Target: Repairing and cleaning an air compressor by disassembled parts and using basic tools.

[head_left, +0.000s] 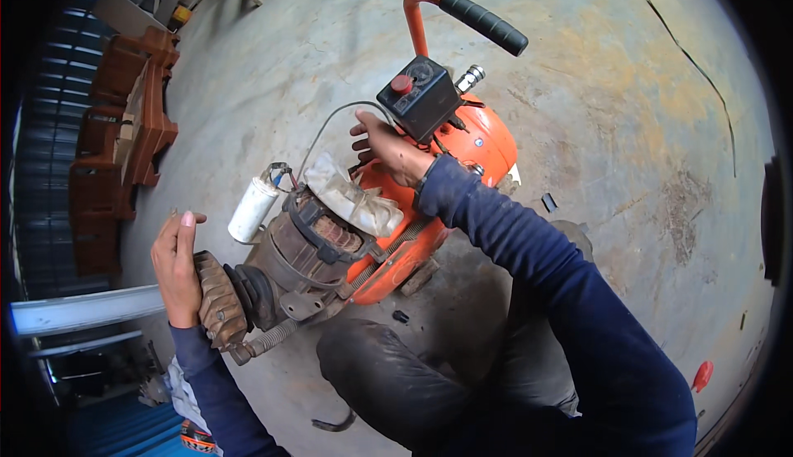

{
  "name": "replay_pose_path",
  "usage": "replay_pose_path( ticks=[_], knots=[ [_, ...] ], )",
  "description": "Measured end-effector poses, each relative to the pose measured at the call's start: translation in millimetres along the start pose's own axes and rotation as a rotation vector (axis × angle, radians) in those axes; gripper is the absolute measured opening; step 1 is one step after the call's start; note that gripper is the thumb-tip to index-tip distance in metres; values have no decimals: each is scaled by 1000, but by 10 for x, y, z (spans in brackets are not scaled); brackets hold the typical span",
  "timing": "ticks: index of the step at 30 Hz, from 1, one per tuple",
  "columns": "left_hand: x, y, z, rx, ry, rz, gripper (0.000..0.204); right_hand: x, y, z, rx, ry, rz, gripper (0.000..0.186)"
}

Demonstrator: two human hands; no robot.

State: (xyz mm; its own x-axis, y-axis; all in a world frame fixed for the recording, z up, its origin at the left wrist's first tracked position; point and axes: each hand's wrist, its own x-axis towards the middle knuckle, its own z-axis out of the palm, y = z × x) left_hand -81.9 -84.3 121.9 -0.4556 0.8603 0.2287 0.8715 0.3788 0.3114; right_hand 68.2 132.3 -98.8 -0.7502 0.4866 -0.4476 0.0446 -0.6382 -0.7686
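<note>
An air compressor with an orange tank stands in front of me on the floor. My left hand lies along the outer side of its finned pump head, fingers stretched out. Over the tank, beneath the black pressure switch box with its red knob, is my right hand. Its fingers are apart, and nothing shows in them. Between my hands are the dusty motor, a crumpled whitish plastic wrap and a white cylindrical capacitor on wires. A thin grey cable loops beside my right hand.
The compressor's orange handle with a black grip rises at the far side. Brown wooden furniture stands at the left. Small black pieces, a curved black hose piece and a red object lie on the concrete floor.
</note>
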Motion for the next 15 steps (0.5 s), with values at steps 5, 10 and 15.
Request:
replay_pose_path(
  ticks=[5, 10, 15],
  knots=[
    [30, 45, -1, 7, -12, -25, 41, 92, 147, 323, -33, -40, -176, 74],
    [49, 87, 42, -24, -39, -44, 41, 340, 348, 371, -218, -67, -257, 75],
    [5, 58, 52, -3, -1, -55, 42, 106, 182, 414, -179, -158, -210, 72]
  ],
)
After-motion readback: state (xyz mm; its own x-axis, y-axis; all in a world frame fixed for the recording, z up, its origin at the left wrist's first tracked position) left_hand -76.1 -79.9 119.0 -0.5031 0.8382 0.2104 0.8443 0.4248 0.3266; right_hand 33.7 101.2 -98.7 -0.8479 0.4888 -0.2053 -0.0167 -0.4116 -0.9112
